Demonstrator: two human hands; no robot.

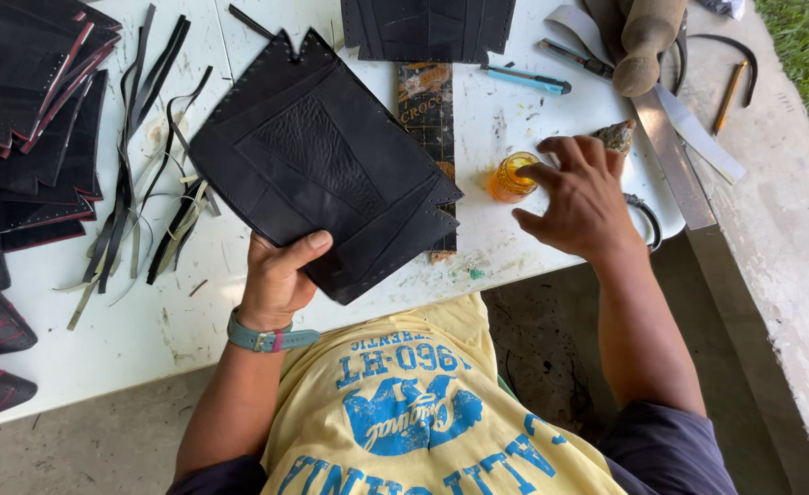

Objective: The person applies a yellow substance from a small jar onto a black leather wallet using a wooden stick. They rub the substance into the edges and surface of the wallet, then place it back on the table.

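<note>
My left hand grips the near edge of a black patchwork panel, made of stitched rubber-like pieces with punched holes along its edges, and holds it tilted above the white table. My right hand rests palm down on the table, its fingers spread and touching a small orange jar. A brown pointed object lies just beyond my fingertips.
Stacks of black cut pieces lie at the left, loose black strips beside them. A dark printed board lies under the panel. A blue utility knife, a metal ruler and a pencil lie at the right.
</note>
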